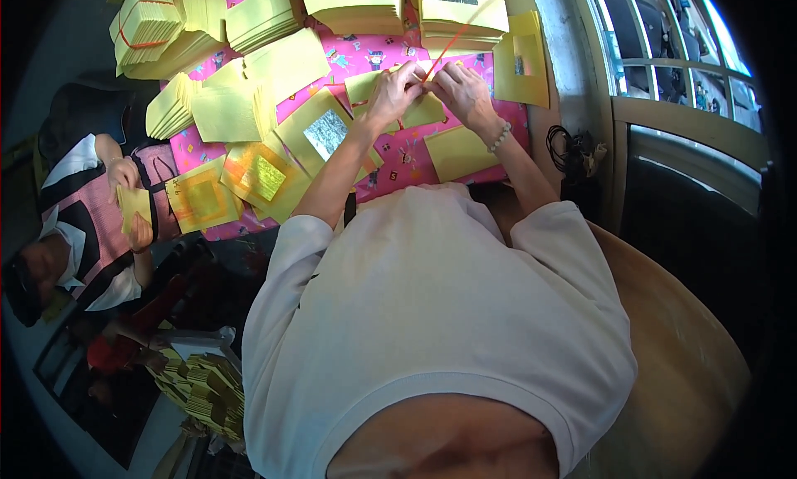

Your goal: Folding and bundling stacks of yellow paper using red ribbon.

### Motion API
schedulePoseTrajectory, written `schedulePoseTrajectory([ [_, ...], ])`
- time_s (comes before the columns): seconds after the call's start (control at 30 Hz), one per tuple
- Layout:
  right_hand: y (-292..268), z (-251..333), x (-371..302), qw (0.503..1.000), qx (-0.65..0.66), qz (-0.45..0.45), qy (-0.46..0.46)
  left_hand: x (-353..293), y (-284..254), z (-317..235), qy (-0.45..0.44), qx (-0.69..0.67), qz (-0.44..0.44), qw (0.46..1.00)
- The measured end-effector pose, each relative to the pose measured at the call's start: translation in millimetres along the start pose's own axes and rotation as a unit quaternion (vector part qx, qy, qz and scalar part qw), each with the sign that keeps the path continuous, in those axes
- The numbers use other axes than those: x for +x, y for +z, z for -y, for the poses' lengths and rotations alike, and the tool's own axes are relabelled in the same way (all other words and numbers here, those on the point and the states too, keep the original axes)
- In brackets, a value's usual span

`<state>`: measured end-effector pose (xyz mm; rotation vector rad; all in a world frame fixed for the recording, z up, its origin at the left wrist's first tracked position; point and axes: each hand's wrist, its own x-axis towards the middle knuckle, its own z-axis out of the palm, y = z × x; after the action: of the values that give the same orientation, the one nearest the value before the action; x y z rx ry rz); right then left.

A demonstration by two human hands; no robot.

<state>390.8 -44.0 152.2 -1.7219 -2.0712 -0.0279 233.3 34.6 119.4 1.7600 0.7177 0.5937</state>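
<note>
Over the pink patterned table, my left hand [397, 93] and my right hand [465, 93] meet with their fingertips close together. Both are closed in a pinch on a thin red string [451, 44], whose loose end sticks up to the right. Beneath them lies a bundle of yellow paper [425, 114], partly hidden by my hands; the string appears to run across it. Left of my left forearm are yellow sheets with a silver square [327, 134]. Another yellow sheet [462, 153] lies close to me, below my right hand.
Tall stacks of yellow paper [361, 10] line the table's far side. Fanned piles [224, 105] stand at the left. A co-worker [100, 205] at the left holds yellow paper. Black coiled cable [571, 151] sits by the wall and window at the right.
</note>
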Motion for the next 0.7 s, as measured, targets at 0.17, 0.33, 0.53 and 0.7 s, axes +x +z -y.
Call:
schedulePoseTrajectory([
  [0.17, 2, -1, 6, 1.0, -0.01, 0.003, -0.028, 0, 0, -8, 0.031, 0.183, 0.032, 0.982],
  [0.33, 3, -4, 13, 0.995, 0.05, -0.075, -0.041, 0, 2, -8, -0.06, 0.095, 0.024, 0.993],
  [0.53, 2, -10, -25, 0.985, 0.138, 0.05, 0.089, 8, -4, -2, -0.076, 0.026, 0.042, 0.996],
  [0.7, 4, 12, -36, 0.957, 0.199, -0.003, 0.209, 12, -10, 1, -0.12, 0.036, 0.094, 0.988],
])
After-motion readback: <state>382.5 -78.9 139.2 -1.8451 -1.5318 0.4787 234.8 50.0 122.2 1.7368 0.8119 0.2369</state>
